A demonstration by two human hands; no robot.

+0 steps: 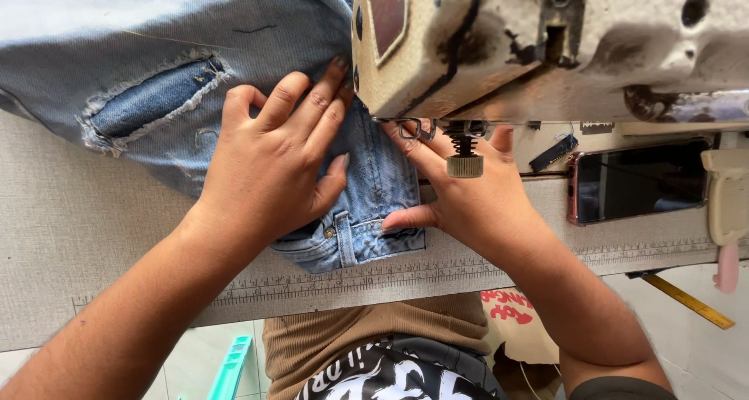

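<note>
A smartphone with a pink-rimmed case lies flat toward the right end of the grey sewing table, just below the machine's head, its dark rectangular screen unlit and reflecting the room. On the face of the cream sewing machine sits a dark red, upright label plate with a pale border. Below the table's front edge, a tan cardboard piece bears red lettering
</note>
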